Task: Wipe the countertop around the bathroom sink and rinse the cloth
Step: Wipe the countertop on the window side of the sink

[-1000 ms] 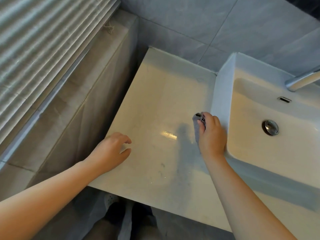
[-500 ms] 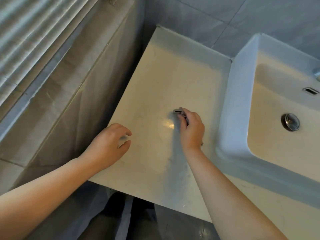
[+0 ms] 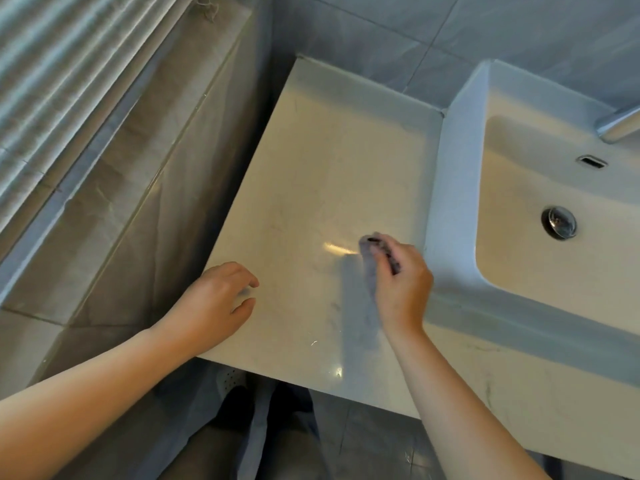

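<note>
Step in hand reads as the wipe. The rinse is not started, since the cloth is over the surface, not in the basin. Surface [image 3: 329, 174], centre of frame, biggest item: flat pale slab, glossy, stone-look with faint grey veining. Glare spot and a few streaks mid-frame, square front edge at lower centre. Sink [image 3: 450, 202], right of frame: white glazed ceramic, boxy, thick rounded rim. It sits on the surface, left wall rising straight. Ledge [image 3: 138, 174], left of frame: beige matte tile with grout lines; ribbed blinds [image 3: 62, 64] above it at upper left. Left hand [image 3: 211, 303], lower left of centre: rests on the front-left corner of the surface, fingers loosely curved, grasping nothing. Right hand [image 3: 405, 289], centre right, just beside the sink wall: fingers clenched round the cloth [image 3: 367, 258]. Cloth: small grey wad, soft, bunched, motion-blurred, sticking out at the top and left of the fist. It looks pressed to the surface, contact not certain. Faucet [image 3: 620, 128], right edge: brushed metal spout, cut off by the frame. Drain [image 3: 559, 222]: round chrome plug in the basin floor, small overflow slot [image 3: 592, 162] above it. Next move, my guess: firm flat strokes toward the far corner and along the sink wall, then cloth carried right, under the faucet, for the rinse.
</note>
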`<control>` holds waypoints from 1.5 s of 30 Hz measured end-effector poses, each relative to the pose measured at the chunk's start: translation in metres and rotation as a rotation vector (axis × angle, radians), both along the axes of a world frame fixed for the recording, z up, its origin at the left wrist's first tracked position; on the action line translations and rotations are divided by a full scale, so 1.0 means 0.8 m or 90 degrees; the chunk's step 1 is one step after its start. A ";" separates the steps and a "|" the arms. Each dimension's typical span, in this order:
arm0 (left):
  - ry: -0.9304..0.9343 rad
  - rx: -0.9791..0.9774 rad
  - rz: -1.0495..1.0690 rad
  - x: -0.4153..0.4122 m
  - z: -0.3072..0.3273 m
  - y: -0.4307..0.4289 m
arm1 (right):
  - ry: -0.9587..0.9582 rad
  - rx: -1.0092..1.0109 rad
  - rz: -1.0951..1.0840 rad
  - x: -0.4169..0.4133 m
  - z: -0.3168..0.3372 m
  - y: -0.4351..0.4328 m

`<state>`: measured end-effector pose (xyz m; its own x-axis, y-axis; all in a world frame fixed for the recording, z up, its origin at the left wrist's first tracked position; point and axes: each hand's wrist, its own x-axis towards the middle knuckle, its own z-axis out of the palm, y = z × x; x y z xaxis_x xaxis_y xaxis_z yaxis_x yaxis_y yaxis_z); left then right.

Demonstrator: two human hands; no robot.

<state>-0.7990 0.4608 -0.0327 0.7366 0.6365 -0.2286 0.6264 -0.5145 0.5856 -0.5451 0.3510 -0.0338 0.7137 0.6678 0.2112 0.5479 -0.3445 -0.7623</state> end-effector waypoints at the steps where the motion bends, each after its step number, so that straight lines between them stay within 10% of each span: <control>1: -0.002 0.001 -0.008 0.003 0.000 -0.003 | -0.026 -0.007 -0.044 0.017 0.001 -0.006; 7: 0.000 -0.004 -0.035 0.021 0.002 -0.014 | -0.106 -0.180 -0.019 0.046 -0.048 -0.024; 24: 0.094 0.114 -0.156 0.007 -0.019 -0.033 | 0.199 -0.009 0.033 -0.055 -0.010 -0.024; 31: 0.147 0.131 -0.179 0.008 -0.019 -0.039 | 0.005 -0.016 -0.201 0.019 -0.004 -0.100; 45: 0.175 0.181 -0.187 0.005 -0.025 -0.046 | 0.013 -0.061 -0.135 -0.056 -0.056 -0.079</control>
